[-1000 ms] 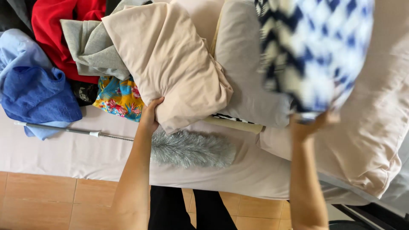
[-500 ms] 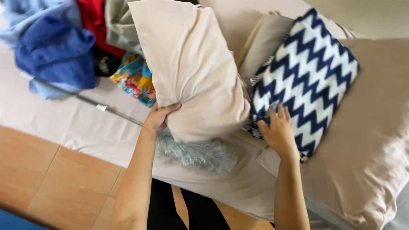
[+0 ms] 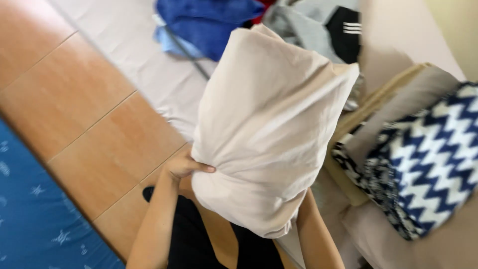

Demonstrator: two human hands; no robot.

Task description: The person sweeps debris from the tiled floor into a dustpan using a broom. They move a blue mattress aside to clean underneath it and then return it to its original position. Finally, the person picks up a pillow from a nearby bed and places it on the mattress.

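One cream pillow (image 3: 269, 134) held upright above the bed's (image 3: 149, 79) near edge, left hand (image 3: 184, 165) clasped on its lower side, right hand hidden behind it, grip unclear, zigzag cushion (image 3: 428, 164) just beside, clothes pile (image 3: 214, 22) at the far edge.

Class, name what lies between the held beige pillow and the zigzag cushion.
In the head view, a grey cushion lies between the beige pillow and the zigzag cushion.

Bright, soft daylight fills the room, with only faint shadows. Motion blur smears the whole view, worst on the clothes pile (image 3: 239, 25) and floor (image 3: 74, 114).
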